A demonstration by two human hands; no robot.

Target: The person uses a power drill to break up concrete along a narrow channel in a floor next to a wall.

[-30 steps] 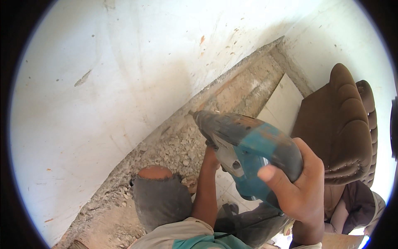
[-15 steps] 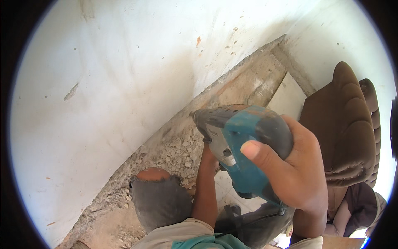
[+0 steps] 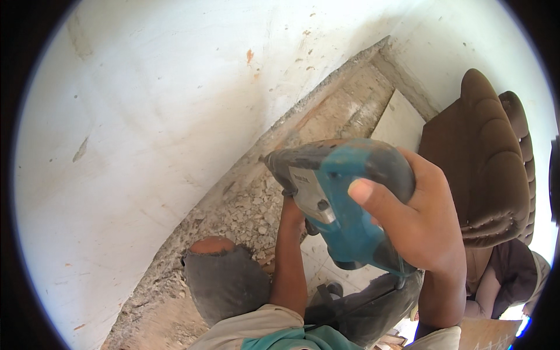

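Observation:
A teal and black rotary hammer [image 3: 344,186], dusty with a grey side plate, points its nose to the left toward the foot of the white wall. Wrapped around its rear grip is my right hand [image 3: 414,216], with the thumb lying along the near side. My left hand [image 3: 295,213] is under the front of the tool at the side handle; the tool body covers most of its fingers, and it appears closed there. Past the nose, the bit is hard to make out. Broken rubble [image 3: 251,219] lies below the nose along the wall.
A white wall [image 3: 146,134] rises on the left. A bare strip of floor [image 3: 332,111] runs along it to the corner, beside a loose pale tile [image 3: 399,125]. Brown cushioned sofa [image 3: 472,163] stands right. My knee [image 3: 227,280] is near the rubble. Another person's arm [image 3: 487,291] shows lower right.
The view has shifted slightly, so sofa and corner sit higher and farther left. Both hands keep their hold on the rotary hammer, whose nose remains by the wall's foot.

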